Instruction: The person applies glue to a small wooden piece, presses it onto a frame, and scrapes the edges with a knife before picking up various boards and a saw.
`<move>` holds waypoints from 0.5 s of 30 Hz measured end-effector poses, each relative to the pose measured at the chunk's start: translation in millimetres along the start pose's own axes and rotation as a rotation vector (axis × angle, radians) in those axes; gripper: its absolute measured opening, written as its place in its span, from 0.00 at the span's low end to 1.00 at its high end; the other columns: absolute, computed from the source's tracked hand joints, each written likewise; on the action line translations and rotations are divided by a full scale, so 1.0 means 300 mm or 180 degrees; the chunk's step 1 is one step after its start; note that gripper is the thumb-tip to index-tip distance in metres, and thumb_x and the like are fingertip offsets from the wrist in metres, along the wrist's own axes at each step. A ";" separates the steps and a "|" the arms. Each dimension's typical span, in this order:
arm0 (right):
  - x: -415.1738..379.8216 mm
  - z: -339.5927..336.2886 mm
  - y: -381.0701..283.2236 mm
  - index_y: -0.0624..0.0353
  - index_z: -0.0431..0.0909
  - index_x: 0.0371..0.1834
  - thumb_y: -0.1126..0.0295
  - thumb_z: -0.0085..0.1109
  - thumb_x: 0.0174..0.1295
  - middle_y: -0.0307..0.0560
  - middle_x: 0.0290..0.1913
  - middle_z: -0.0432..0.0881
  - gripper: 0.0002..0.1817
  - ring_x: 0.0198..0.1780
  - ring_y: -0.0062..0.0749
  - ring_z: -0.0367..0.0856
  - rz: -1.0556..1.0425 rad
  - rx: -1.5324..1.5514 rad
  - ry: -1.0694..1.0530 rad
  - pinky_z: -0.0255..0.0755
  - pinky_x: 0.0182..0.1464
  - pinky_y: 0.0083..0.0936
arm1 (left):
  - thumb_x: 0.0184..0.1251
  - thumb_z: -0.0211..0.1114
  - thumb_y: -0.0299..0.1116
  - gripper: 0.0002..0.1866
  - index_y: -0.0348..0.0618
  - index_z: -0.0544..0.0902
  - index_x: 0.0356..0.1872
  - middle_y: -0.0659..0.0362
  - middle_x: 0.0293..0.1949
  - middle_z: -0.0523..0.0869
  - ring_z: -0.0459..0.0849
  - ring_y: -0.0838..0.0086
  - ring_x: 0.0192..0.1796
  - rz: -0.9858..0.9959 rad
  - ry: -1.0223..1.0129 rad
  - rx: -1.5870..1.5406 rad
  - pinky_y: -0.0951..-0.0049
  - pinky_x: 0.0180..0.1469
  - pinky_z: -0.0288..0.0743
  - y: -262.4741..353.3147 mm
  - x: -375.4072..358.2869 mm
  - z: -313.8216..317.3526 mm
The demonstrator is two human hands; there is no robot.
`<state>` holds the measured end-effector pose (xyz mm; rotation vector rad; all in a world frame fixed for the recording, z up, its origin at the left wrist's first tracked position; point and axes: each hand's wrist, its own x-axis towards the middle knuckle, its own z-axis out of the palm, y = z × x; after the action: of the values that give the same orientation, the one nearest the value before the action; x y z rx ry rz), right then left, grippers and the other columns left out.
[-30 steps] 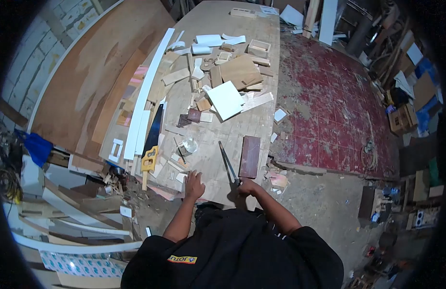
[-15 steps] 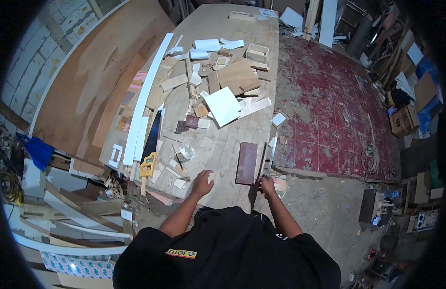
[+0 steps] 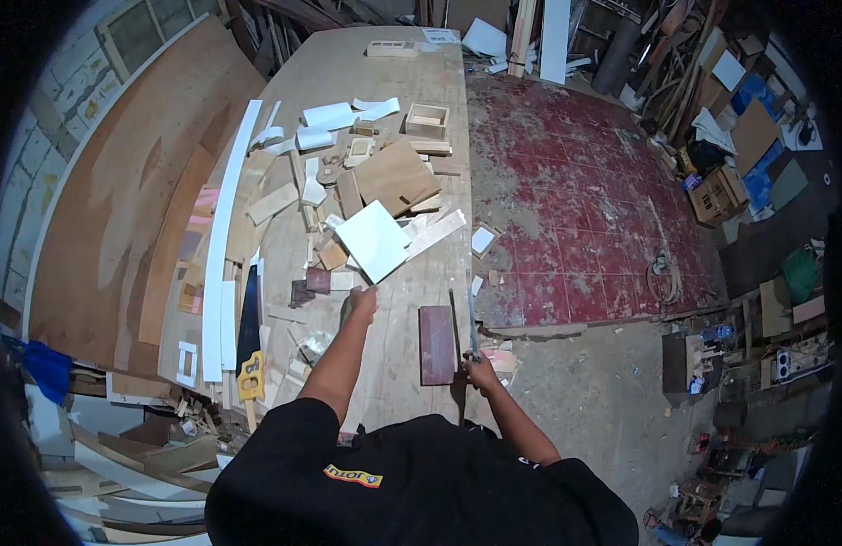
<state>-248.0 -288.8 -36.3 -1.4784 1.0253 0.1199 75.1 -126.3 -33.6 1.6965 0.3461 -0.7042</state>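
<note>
My left hand (image 3: 363,304) reaches forward over the bench, fingers apart and fingertips right by the near corner of a white square board (image 3: 373,242). Beside it lie a small pale wood block (image 3: 343,281) and a dark reddish block (image 3: 318,279). At the bench's right edge my right hand (image 3: 481,373) is closed around the lower end of a long thin blue-grey strip (image 3: 473,318), which points away from me. Its exact kind is too small to make out. A dark red-brown rectangular block (image 3: 436,346) lies flat just left of that hand.
A yellow-handled handsaw (image 3: 251,371) and long white strips (image 3: 228,246) lie along the workbench's (image 3: 398,400) left side. Wood offcuts, a brown board (image 3: 398,177) and an open wooden box (image 3: 427,120) crowd the middle. Right of the bench is a red tiled floor (image 3: 575,200).
My left hand has moved forward from the bench's near edge to the white board's corner. My right hand still grips the strip. The view has shifted, so the bench appears further left.
</note>
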 end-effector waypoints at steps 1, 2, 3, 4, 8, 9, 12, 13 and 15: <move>0.019 -0.009 0.004 0.61 0.71 0.59 0.73 0.59 0.57 0.50 0.41 0.80 0.24 0.36 0.32 0.78 0.0085 0.0319 -0.0067 0.75 0.34 0.31 | 0.64 0.65 0.35 0.33 0.37 0.63 0.68 0.52 0.42 0.78 0.82 0.66 0.38 -0.0137 -0.0013 -0.0351 0.65 0.41 0.81 0.013 0.030 0.016; 0.036 -0.016 0.010 0.61 0.71 0.58 0.73 0.60 0.57 0.49 0.40 0.79 0.24 0.34 0.31 0.78 0.0174 0.0636 -0.0139 0.75 0.32 0.31 | 0.64 0.65 0.35 0.33 0.37 0.63 0.68 0.52 0.42 0.78 0.82 0.66 0.38 -0.0150 -0.0020 -0.0355 0.65 0.41 0.81 0.022 0.058 0.029; 0.056 -0.024 0.003 0.58 0.68 0.61 0.75 0.57 0.60 0.49 0.41 0.82 0.24 0.38 0.36 0.84 0.0174 0.0656 -0.0234 0.81 0.37 0.42 | 0.65 0.65 0.35 0.32 0.36 0.64 0.67 0.52 0.45 0.78 0.81 0.64 0.43 -0.0218 -0.0173 -0.0430 0.62 0.48 0.80 0.037 0.080 0.039; 0.075 -0.027 -0.002 0.58 0.68 0.61 0.75 0.57 0.60 0.49 0.41 0.82 0.24 0.38 0.36 0.84 0.0189 0.0647 -0.0240 0.81 0.37 0.42 | 0.66 0.65 0.35 0.31 0.35 0.65 0.66 0.51 0.48 0.77 0.80 0.62 0.49 -0.0289 -0.0317 -0.0505 0.59 0.54 0.78 0.046 0.097 0.045; 0.123 -0.013 -0.077 0.60 0.71 0.60 0.74 0.58 0.59 0.47 0.38 0.82 0.23 0.36 0.31 0.83 0.0172 0.0534 -0.0233 0.77 0.36 0.32 | 0.67 0.63 0.35 0.25 0.38 0.69 0.62 0.53 0.46 0.78 0.80 0.64 0.47 -0.0335 -0.0072 -0.1000 0.59 0.52 0.80 0.034 0.143 0.100; 0.139 -0.008 -0.090 0.60 0.73 0.59 0.74 0.58 0.59 0.45 0.38 0.82 0.23 0.36 0.30 0.82 0.0090 0.0380 -0.0227 0.75 0.36 0.28 | 0.67 0.63 0.35 0.22 0.41 0.71 0.59 0.55 0.46 0.77 0.80 0.65 0.46 -0.0290 -0.0059 -0.1026 0.59 0.51 0.80 0.028 0.142 0.101; 0.195 0.021 -0.129 0.62 0.77 0.55 0.74 0.58 0.56 0.43 0.37 0.82 0.21 0.34 0.28 0.79 -0.0106 0.0023 -0.0121 0.71 0.35 0.25 | 0.67 0.64 0.33 0.16 0.46 0.74 0.53 0.58 0.44 0.79 0.79 0.69 0.40 -0.0354 -0.0273 -0.1485 0.63 0.46 0.80 -0.007 0.121 0.081; 0.234 0.042 -0.104 0.63 0.79 0.47 0.72 0.57 0.55 0.49 0.32 0.83 0.16 0.33 0.35 0.81 -0.0625 -0.0239 0.0144 0.74 0.35 0.33 | 0.67 0.64 0.31 0.13 0.48 0.75 0.50 0.60 0.43 0.80 0.79 0.72 0.36 -0.0453 -0.0563 -0.1889 0.67 0.40 0.80 -0.021 0.103 0.070; 0.266 0.054 -0.100 0.63 0.80 0.44 0.72 0.57 0.55 0.50 0.32 0.83 0.14 0.34 0.37 0.81 -0.0516 -0.0286 0.0041 0.74 0.38 0.34 | 0.67 0.64 0.30 0.13 0.50 0.75 0.50 0.61 0.43 0.80 0.79 0.73 0.38 -0.0309 -0.0827 -0.1926 0.68 0.42 0.79 -0.050 0.036 0.044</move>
<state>-173.5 -320.9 -66.8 -1.6399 0.9163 0.0412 71.4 -136.6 -53.3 1.0097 0.4097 -0.7849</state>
